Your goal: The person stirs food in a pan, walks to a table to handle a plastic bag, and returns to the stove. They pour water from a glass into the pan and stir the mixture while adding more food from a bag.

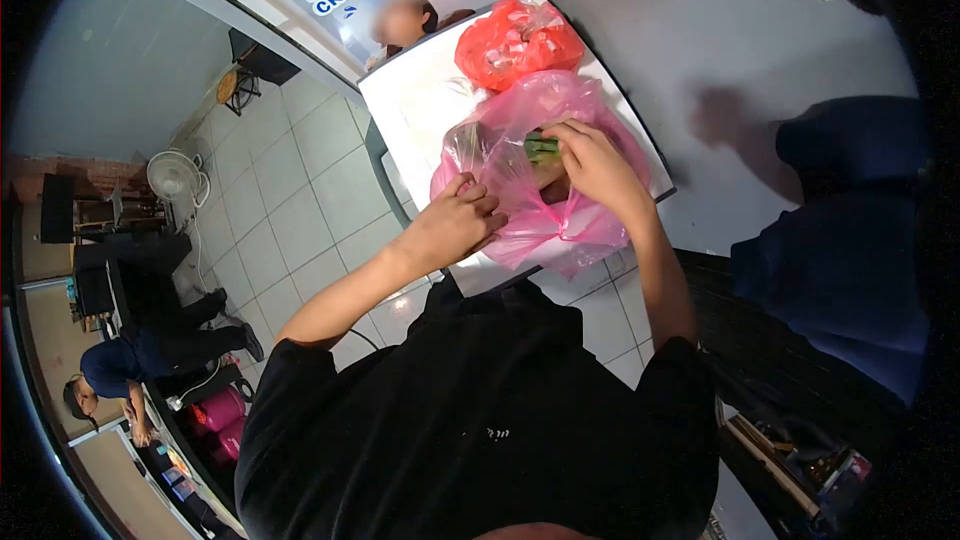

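A pink translucent plastic bag [520, 210] sits on a small white table [405, 90] in front of me. My left hand [460, 218] has its fingers curled on the bag's left side, gripping the plastic. At the bag's opening, my right hand [592, 162] reaches in with fingers bent down over something green and leafy [541, 149]. Whether those fingers pinch the greens or the bag's edge, I cannot make out. Below the greens, a pale brownish item shows partly inside the bag. Just behind stands a red plastic bag [520, 43], its contents hidden.
One person [405, 20] is beyond the table's far edge. At far left another person [110, 370] leans over a counter. A white fan [174, 177] and a stool [238, 90] stand on the tiled floor. Someone in dark blue clothing [840, 240] is close on my right.
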Available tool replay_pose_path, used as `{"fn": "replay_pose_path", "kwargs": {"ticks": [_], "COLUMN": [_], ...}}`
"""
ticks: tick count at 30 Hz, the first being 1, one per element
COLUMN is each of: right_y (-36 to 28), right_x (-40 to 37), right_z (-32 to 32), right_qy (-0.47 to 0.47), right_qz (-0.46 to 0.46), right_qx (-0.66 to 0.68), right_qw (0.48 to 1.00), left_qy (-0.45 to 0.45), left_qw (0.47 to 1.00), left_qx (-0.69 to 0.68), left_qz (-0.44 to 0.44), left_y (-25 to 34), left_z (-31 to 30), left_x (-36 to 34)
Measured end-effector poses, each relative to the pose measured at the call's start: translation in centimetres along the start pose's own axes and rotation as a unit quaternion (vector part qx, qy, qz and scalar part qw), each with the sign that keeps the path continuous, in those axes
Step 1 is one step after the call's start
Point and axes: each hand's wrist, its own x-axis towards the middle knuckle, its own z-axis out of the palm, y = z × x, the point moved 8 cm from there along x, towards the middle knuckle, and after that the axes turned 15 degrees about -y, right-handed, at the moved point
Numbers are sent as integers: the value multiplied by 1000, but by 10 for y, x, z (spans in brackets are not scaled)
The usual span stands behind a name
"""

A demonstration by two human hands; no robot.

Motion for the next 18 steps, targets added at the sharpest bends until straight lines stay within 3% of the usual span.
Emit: {"fn": "replay_pose_path", "kwargs": {"ticks": [1, 2, 4, 5, 6, 8, 10, 12, 14, 16, 17, 18], "right_y": [7, 15, 51, 76, 78, 59, 48, 37, 22, 13, 12, 16], "right_x": [1, 1, -12, -14, -19, -28, -27, -27, -28, -27, -26, -28], "right_z": [1, 3, 1, -4, -7, -41, -51, -57, -59, -61, -61, -61], "right_qy": [4, 1, -7, -47, -52, 64, 62, 62, 57, 49, 43, 43], "right_qz": [-3, -3, 226, 310, 314, 302, 294, 286, 255, 265, 270, 270], "right_qx": [-115, -117, -309, -317, -315, -381, -401, -421, -453, -447, -442, -441], "right_qw": [993, 993, 924, 895, 894, 871, 866, 859, 852, 853, 854, 855], "left_qy": [26, 28, 61, 51, 48, 95, 76, 167, 172, 268, 268, 310], "left_qw": [999, 999, 996, 996, 996, 986, 983, 971, 971, 937, 937, 884], "left_qx": [-30, -32, -52, -47, -53, -17, -37, -16, -29, -195, -194, -346], "left_qz": [2, 2, -26, -55, -53, -136, -162, -171, -162, -110, -110, -52], "left_y": [-2, -7, -16, -20, -20, -31, -36, -30, -20, -21, -18, -20], "left_z": [-10, -16, -31, -32, -31, -36, -30, -51, -67, -75, -77, -79], "left_x": [-6, -10, -22, -25, -25, -27, -20, -11, -1, -3, 1, 2]}}
